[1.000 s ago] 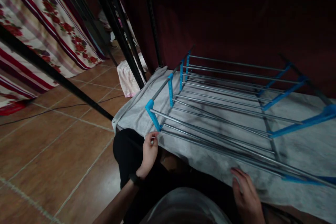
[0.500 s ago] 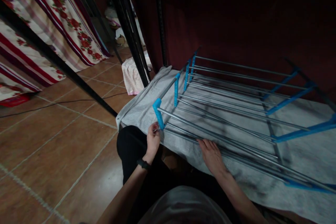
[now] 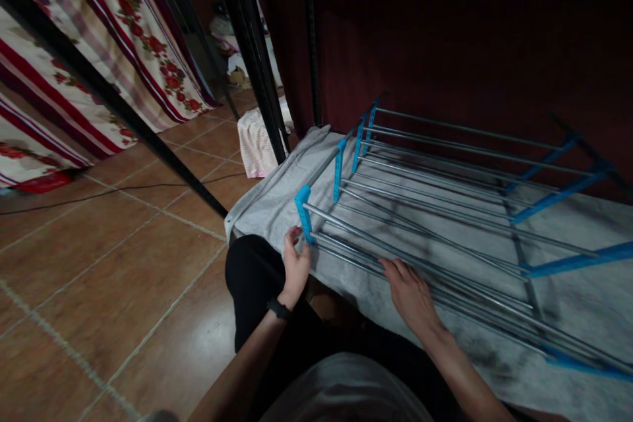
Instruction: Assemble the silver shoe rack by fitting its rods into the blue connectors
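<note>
A rack of grey metal tubes (image 3: pixel 420 201) with blue plastic brackets lies on a grey cloth-covered surface. My left hand (image 3: pixel 295 267) is beside the rack's near left bracket (image 3: pixel 304 214), at its lower end. Its thumb and fingers are curved and apart, with nothing I can make out between them. My right hand (image 3: pixel 410 293) lies over the rack's front lower tube (image 3: pixel 353 262), fingers bent around it and thumb hidden. A dark band circles my left wrist.
Grey cloth (image 3: pixel 277 194) covers the low surface in front of me. A dark slanting pole (image 3: pixel 143 132) and an upright post (image 3: pixel 262 46) stand left. A cable (image 3: pixel 133 186) crosses the tiled floor. Floral curtains (image 3: pixel 143 33) hang beyond; a dark red wall (image 3: pixel 445 53) is behind the rack.
My left thumb and fingers have spread apart from a closer pinch beside the bracket. My right hand stays on the tube. The whole view has shifted slightly.
</note>
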### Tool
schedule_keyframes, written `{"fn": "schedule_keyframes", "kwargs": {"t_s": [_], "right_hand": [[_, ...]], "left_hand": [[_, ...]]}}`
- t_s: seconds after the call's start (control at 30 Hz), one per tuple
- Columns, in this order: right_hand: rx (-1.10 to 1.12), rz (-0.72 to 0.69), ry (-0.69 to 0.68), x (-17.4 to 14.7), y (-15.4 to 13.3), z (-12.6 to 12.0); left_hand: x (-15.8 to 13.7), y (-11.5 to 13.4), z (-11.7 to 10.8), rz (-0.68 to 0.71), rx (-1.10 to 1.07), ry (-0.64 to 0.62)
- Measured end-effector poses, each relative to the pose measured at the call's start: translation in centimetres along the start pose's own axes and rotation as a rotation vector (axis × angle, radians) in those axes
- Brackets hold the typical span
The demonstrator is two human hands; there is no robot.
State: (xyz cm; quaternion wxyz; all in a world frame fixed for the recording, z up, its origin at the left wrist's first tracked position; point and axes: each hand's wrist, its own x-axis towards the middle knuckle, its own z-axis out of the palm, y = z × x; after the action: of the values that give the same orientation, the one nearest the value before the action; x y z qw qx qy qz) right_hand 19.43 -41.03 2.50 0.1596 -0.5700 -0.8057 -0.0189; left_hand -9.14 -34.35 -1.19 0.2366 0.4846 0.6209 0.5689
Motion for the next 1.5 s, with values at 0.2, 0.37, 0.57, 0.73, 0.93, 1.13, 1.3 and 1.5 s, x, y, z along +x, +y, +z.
{"fn": "schedule_keyframes", "kwargs": {"t_s": [0.2,0.37,0.57,0.73,0.93,1.13,1.3,1.5], "right_hand": [[-0.016,-0.002,0.019,-0.1,0.0,0.3],[-0.001,-0.001,-0.006,0.1,0.3,0.3],[-0.006,0.081,-0.101,0.5,-0.3,-0.5],[0.045,0.132,-0.229,1.2,-1.1,-2.1],[0.049,0.077,-0.222,2.0,-0.3,-2.3],[0.078,0.053,-0.223,2.1,-0.2,-2.6],[0.071,0.121,-0.223,1.1,-0.5,-2.6],[0.016,0.062,-0.141,0.3,0.3,-1.3]], "left_hand": [[2.1,-0.3,1.1,-0.043,-0.114,-0.224],[1.8,-0.4,1.1,-0.054,-0.104,-0.206],[2.2,-0.7,1.1,-0.028,-0.087,-0.211],[2.9,-1.6,1.0,-0.033,-0.027,-0.227],[3.9,-1.7,1.5,-0.031,0.011,-0.217],[3.8,-1.5,1.7,-0.041,-0.024,-0.201],[2.8,-0.5,1.5,-0.048,-0.022,-0.213],[2.4,-0.3,1.8,-0.026,-0.05,-0.199]]}}
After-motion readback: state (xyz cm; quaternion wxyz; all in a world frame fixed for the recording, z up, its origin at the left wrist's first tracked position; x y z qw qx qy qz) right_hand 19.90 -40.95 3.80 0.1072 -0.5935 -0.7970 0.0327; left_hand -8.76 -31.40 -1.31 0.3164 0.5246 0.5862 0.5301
